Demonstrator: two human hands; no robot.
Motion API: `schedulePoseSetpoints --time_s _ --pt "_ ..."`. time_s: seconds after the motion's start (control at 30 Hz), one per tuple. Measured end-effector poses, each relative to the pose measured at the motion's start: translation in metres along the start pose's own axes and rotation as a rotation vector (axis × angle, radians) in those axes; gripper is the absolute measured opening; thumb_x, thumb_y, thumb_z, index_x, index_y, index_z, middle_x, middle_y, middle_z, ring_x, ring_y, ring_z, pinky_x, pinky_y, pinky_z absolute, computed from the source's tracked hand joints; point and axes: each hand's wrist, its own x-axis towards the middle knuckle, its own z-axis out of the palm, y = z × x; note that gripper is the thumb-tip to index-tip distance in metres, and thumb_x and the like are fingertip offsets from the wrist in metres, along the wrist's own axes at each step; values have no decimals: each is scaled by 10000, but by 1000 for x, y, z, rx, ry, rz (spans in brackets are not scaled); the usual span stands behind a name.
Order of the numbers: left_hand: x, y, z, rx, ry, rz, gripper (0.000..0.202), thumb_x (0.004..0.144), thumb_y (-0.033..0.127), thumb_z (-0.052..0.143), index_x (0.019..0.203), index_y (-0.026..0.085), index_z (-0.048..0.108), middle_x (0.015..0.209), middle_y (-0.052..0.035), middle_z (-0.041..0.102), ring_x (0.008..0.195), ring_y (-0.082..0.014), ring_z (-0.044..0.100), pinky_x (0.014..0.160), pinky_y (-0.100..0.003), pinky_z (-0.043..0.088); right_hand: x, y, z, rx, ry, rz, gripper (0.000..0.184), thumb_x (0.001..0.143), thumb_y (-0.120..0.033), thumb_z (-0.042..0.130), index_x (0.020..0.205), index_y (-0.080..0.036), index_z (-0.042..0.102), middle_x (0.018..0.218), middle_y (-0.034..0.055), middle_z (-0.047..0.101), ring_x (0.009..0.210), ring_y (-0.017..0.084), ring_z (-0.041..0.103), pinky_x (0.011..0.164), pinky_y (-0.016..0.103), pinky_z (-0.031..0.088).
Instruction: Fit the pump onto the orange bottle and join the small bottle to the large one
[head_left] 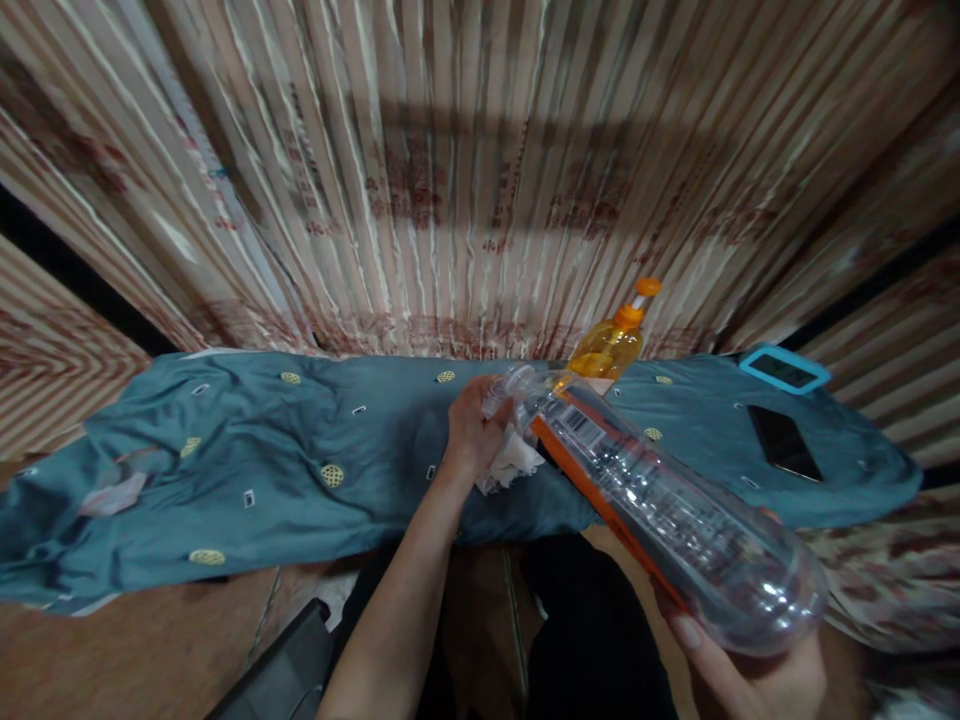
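A large clear plastic bottle (660, 500) with an orange label lies tilted across my view, its neck toward the upper left and its rounded base toward the lower right. My right hand (750, 660) cups that base from below. At the other end, my left hand (476, 425) is closed around the clear neck end; exactly what its fingertips grip there is hard to make out. Crumpled white tissue (514, 462) shows just below my left hand. Behind the bottle's neck stands an orange pump bottle (607, 345), partly hidden, with some yellow-orange liquid in it.
A teal patterned cloth (285, 480) covers the long narrow surface before me. On its right lie a black phone (784, 442) and a blue-framed digital clock (784, 370). A pale scrap (114, 496) rests at the left. Striped curtains (450, 180) hang behind.
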Motion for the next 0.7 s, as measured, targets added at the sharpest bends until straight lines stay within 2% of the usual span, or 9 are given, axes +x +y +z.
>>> schedulePoseSetpoints --time_s 0.1,0.23,0.33,0.57,0.7 --pt "-1 -1 0 -9 5 15 188 872 319 668 1014 198 695 1052 -79 761 1005 -249 711 939 -393 561 -2 7 -1 24 13 -9 1085 633 -455 870 1545 -191 345 1535 173 398 1391 423 397 1123 711 270" --pt "-2 -1 -2 -3 -15 24 208 872 335 663 1018 189 693 1045 -91 758 1022 -263 709 949 -408 557 -3 23 -10 27 73 8 1111 586 -445 894 1535 -179 381 1466 193 469 1287 419 487 1043 682 387" --pt "-3 0 -2 -11 -16 27 216 874 324 649 1028 178 690 1056 -99 755 1028 -262 706 951 -408 552 -3 30 -17 29 56 21 1138 572 -425 905 1545 -173 369 1467 202 461 1188 387 546 978 621 459" --pt "-4 -2 -1 10 -28 42 207 884 311 633 1044 194 691 1066 -87 754 1031 -249 702 944 -377 548 -6 23 -16 55 65 -5 1148 554 -398 911 1547 -198 370 1420 186 505 1055 335 602 904 563 515" --pt "-3 -3 -1 6 -34 73 213 887 319 623 1042 191 694 1055 -90 752 1031 -255 703 940 -378 547 -7 20 -13 57 104 -19 1152 532 -411 915 1535 -182 396 1408 194 517 1080 361 592 922 613 498"
